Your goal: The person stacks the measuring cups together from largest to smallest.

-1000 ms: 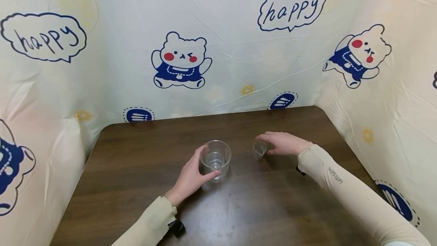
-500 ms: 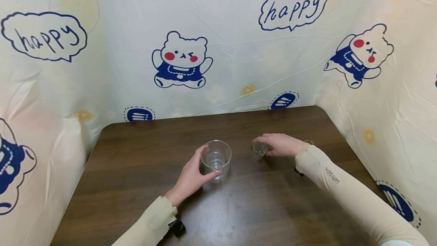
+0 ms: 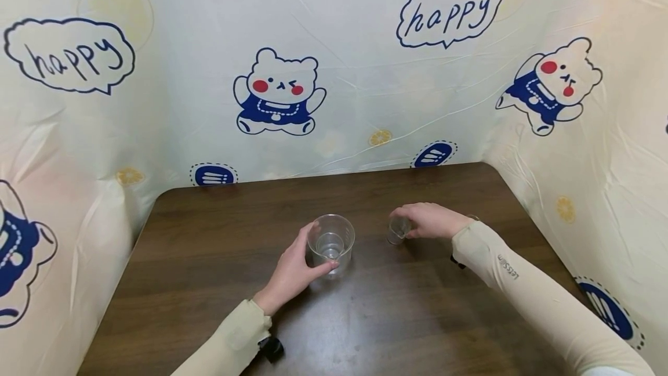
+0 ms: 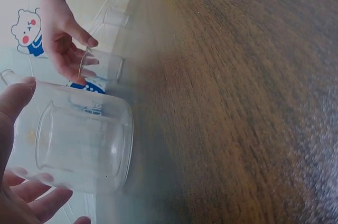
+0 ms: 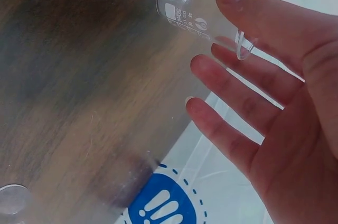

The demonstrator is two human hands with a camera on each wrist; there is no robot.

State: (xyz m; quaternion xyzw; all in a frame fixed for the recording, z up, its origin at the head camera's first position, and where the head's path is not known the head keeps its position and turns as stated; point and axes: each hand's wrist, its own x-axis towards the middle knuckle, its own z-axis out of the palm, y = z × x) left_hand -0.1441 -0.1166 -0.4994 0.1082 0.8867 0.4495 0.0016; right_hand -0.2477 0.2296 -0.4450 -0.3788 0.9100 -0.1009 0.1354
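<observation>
My left hand (image 3: 292, 271) grips a large clear beaker (image 3: 341, 231) on the brown table, thumb on the near side and fingers round the far side. A smaller beaker (image 4: 79, 139) sits inside it. To the right, my right hand (image 3: 430, 220) holds a small 50 ml beaker (image 5: 198, 10) near its rim, thumb on one side and fingers on the other. That beaker looks upright, and the fingers partly cover it from above. Beyond the right hand, the left wrist view shows another small clear glass vessel (image 4: 116, 18); from the head view the right wrist mostly hides it.
The dark brown table (image 3: 209, 271) has a white printed curtain (image 3: 355, 86) behind it and on both sides. A rounded clear glass piece (image 5: 13, 200) shows at the lower left of the right wrist view.
My right hand has moved slightly left and its fingers have come round the small beaker. The left hand and the large beaker stay in place.
</observation>
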